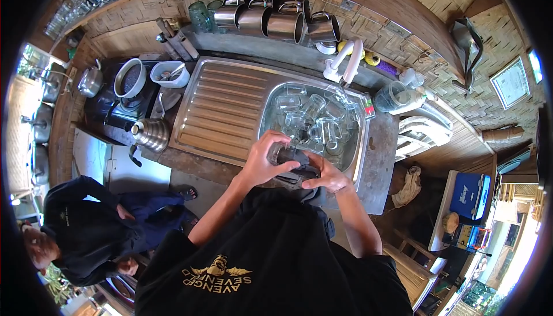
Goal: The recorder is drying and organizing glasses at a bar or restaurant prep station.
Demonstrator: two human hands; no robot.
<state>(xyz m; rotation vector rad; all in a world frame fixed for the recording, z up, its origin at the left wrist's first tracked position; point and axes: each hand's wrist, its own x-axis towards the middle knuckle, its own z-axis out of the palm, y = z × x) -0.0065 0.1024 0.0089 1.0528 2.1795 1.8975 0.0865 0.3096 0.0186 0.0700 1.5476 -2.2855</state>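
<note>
Both hands are together at the front edge of a stainless steel sink (363, 143). My left hand (268, 156) holds a clear glass mug (274, 155) around its side. A dark cloth or sponge shows in the glass's mouth, and my right hand (326, 173) presses on this dark item from the other side; its exact shape is hidden by the fingers. Just beyond the hands, many clear glass mugs (314, 105) lie jumbled in the sink basin. A white curved faucet (354, 57) stands behind the basin.
Left of the basin is a ribbed drainboard (222, 113). A gooseneck kettle (151, 134), a pot (130, 78) and a white tub (170, 74) stand farther left. Steel mugs (285, 24) line the back ledge. Another person (95, 225) stands at the left. A clear container (393, 96) is right of the faucet.
</note>
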